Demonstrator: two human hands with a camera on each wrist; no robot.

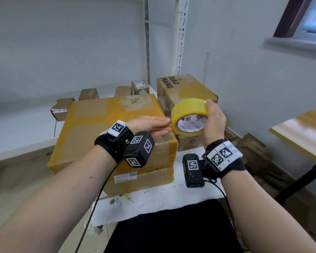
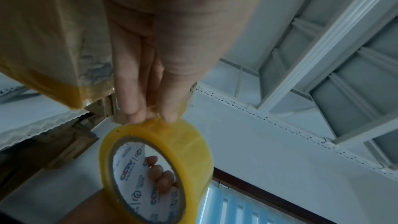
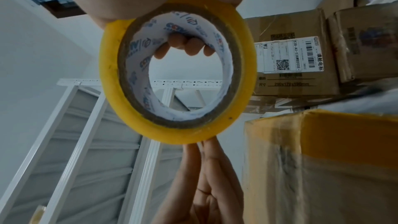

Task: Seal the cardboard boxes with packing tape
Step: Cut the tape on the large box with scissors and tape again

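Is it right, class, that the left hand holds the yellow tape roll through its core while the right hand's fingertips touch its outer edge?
No, the hands are swapped. The head view shows the right hand holding the yellow tape roll through its core, while the left hand touches its outer edge with its fingertips.

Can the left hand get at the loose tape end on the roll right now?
Probably yes. The left hand has its fingertips already on the outer face of the tape roll, held up by the right hand; nothing lies between. The end itself isn't discernible.
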